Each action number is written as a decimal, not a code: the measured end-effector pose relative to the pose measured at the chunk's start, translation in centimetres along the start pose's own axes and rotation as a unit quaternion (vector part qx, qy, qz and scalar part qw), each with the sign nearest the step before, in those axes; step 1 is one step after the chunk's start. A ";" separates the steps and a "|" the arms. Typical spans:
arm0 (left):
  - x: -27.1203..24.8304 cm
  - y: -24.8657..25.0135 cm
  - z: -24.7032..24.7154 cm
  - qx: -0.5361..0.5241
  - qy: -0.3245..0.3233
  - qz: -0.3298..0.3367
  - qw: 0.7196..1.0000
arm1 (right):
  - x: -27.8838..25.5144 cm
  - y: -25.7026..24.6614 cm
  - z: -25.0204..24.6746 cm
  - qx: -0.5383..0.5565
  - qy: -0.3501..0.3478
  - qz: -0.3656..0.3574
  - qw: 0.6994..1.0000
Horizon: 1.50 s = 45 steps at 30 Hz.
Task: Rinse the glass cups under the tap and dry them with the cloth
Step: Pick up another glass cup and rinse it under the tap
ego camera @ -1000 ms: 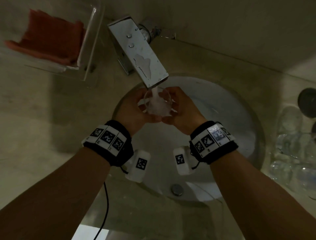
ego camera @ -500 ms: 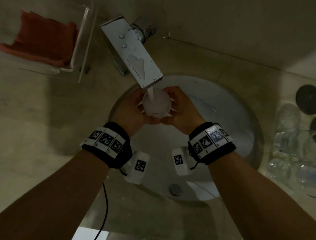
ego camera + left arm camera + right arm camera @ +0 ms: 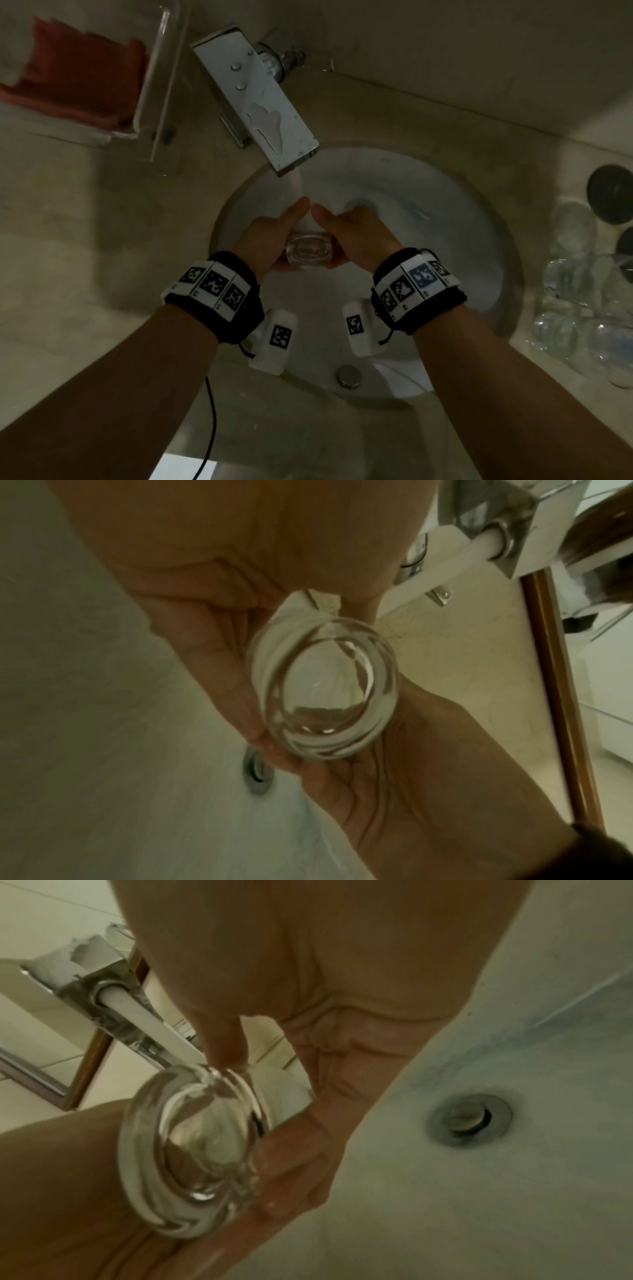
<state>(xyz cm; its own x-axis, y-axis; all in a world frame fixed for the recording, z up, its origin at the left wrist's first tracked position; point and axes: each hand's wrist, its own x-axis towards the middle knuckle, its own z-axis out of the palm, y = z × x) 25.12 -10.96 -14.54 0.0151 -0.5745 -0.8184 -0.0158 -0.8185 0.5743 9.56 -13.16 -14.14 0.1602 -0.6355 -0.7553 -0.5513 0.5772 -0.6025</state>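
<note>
Both my hands, left [image 3: 270, 236] and right [image 3: 356, 236], wrap a cup [image 3: 310, 253] tipped on its side under the running tap [image 3: 260, 99], over the sink [image 3: 462, 260].

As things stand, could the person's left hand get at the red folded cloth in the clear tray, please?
Probably not yet: the left hand and right hand both hold the clear glass cup. Nothing visibly blocks the way to the red cloth.

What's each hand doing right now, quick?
Left hand: grips the glass cup under the tap.
Right hand: grips the same glass cup from the other side.
</note>
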 end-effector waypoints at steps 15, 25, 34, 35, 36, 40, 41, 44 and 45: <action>-0.1 -0.2 -1.2 -0.026 0.025 0.206 0.978 | -1.1 -9.2 -3.9 0.079 0.135 -0.325 0.933; -1.8 0.3 0.2 -0.049 0.032 -0.003 0.998 | -2.8 -9.4 -4.0 0.165 0.105 -0.319 0.927; -3.0 0.4 1.7 -0.002 -0.005 -0.016 1.000 | -5.2 -0.5 -0.4 0.004 0.213 -0.041 0.976; -3.1 0.4 2.1 0.016 -0.011 -0.016 1.000 | -5.8 0.2 -0.4 0.013 0.202 -0.017 0.979; -3.2 0.5 2.5 0.036 -0.017 -0.016 0.999 | -6.5 0.7 -0.4 0.043 0.190 0.000 0.981; -4.6 0.7 4.9 0.099 -0.066 0.004 0.993 | -9.5 2.6 -1.4 0.068 0.206 0.007 0.976; -5.2 0.8 5.6 0.103 -0.081 0.019 0.991 | -10.2 3.4 -1.8 0.077 0.228 -0.005 0.971; -6.7 0.8 8.3 0.112 -0.151 0.098 0.977 | -13.4 5.9 -3.3 0.153 0.283 -0.052 0.945; -7.2 0.6 9.5 0.121 -0.175 0.133 0.968 | -14.8 7.2 -4.0 0.184 0.291 -0.083 0.935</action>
<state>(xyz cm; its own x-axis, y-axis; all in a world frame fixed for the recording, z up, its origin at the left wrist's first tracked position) 15.54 -7.28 -8.50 -0.3603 -0.6942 -0.6231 -0.2074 -0.5917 0.7790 -0.04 -1.59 -6.28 -0.3136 -0.8416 -0.4398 -0.2214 0.5152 -0.8280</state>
